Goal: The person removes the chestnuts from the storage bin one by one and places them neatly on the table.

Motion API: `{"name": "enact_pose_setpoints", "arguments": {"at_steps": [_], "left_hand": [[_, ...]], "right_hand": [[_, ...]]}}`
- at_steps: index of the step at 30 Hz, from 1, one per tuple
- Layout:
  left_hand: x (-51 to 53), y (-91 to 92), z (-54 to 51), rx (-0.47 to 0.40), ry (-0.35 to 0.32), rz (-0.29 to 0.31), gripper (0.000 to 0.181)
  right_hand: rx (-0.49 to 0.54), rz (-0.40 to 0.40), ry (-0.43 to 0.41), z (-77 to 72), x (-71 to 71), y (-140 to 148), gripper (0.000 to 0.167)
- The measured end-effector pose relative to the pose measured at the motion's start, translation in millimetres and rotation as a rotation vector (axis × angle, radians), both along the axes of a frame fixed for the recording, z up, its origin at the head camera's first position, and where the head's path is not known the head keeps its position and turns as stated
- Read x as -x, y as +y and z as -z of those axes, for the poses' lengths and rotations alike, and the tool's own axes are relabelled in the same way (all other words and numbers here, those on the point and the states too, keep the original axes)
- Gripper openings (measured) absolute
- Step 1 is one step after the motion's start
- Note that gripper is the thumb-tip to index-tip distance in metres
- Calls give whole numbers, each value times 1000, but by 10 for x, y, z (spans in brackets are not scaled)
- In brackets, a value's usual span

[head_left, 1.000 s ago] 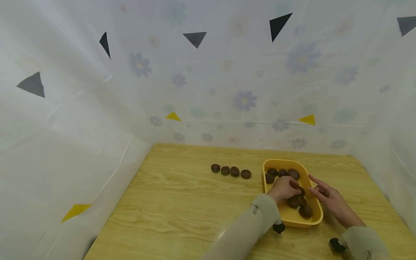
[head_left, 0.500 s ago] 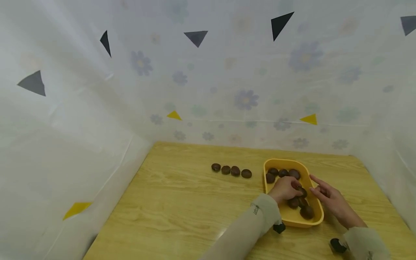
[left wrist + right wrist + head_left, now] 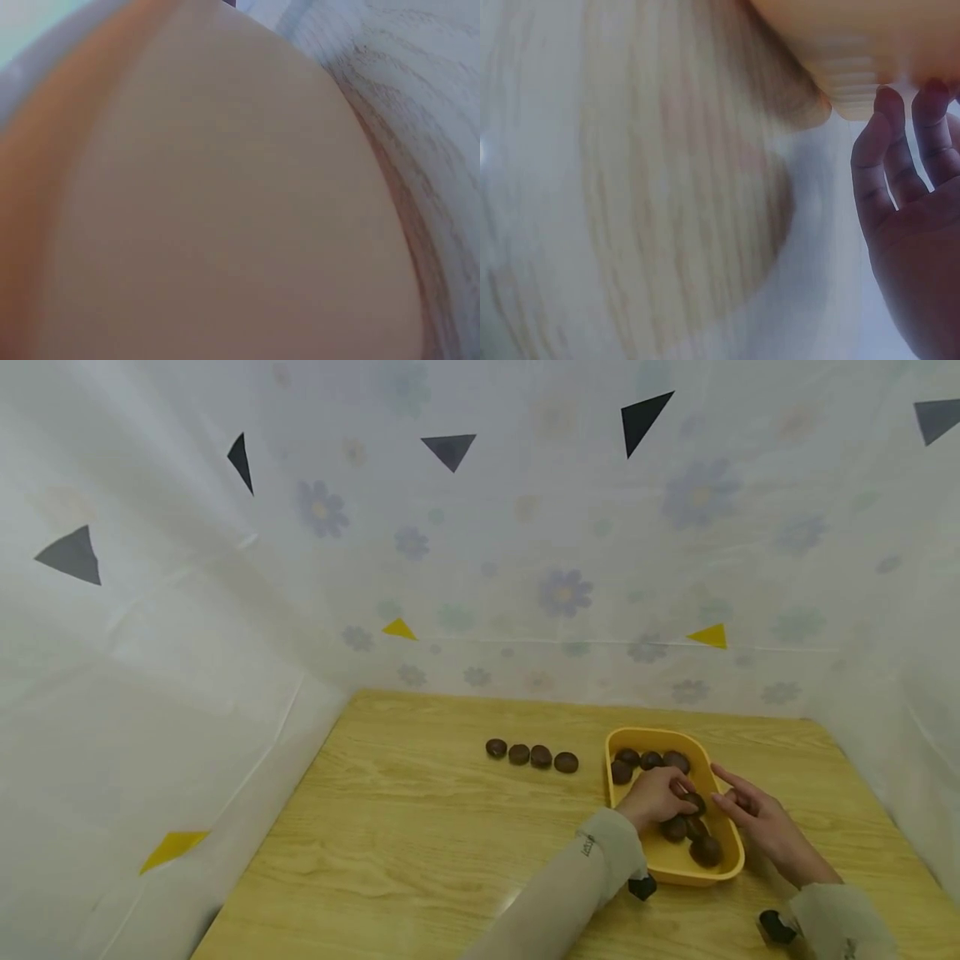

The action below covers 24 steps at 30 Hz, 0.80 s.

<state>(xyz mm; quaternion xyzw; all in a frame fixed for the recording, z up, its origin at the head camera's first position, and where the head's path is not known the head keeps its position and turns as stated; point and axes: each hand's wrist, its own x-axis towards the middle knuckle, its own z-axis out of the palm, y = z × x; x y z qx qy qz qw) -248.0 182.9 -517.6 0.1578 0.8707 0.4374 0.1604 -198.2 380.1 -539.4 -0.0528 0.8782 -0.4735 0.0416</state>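
In the head view, a yellow tray (image 3: 675,878) stands on the table with several dark brown chestnuts (image 3: 705,851) in it. My left hand (image 3: 654,793) reaches down into the tray. Its thumb and forefinger pinch one chestnut (image 3: 696,803) near the tray's right wall; some fingers are hidden behind the hand. My right hand (image 3: 772,831) is at the tray's right side, forefinger extended, fingertips touching the rim. The right wrist view shows its fingers (image 3: 896,150) lightly bent against the tray's outer side (image 3: 862,45). Skin close to the lens fills most of the left wrist view.
Left of the tray, several chestnuts (image 3: 541,757) lie in a row on the wooden table (image 3: 405,827). White floral sheeting (image 3: 510,543) encloses the back and sides. A black wrist camera (image 3: 777,927) sits below the right sleeve.
The hands and the tray hold nearly still. The whole head view shifts a few pixels, and the row of chestnuts stays as it was.
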Motion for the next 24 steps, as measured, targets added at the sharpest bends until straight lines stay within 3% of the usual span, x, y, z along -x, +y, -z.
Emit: {"name": "enact_pose_setpoints", "arguments": {"at_steps": [9,17,24], "left_hand": [[17,5,29,-31,13,15,15],[26,-5,40,-102,-21,-2,13],[19,-55,-17,-186,-45,-1,13]], "right_hand": [[-8,-5,9,34,9,17,65],[15,-7,-10,27,-6,9,65],[11,-3,-2,12,10,12,65]]}}
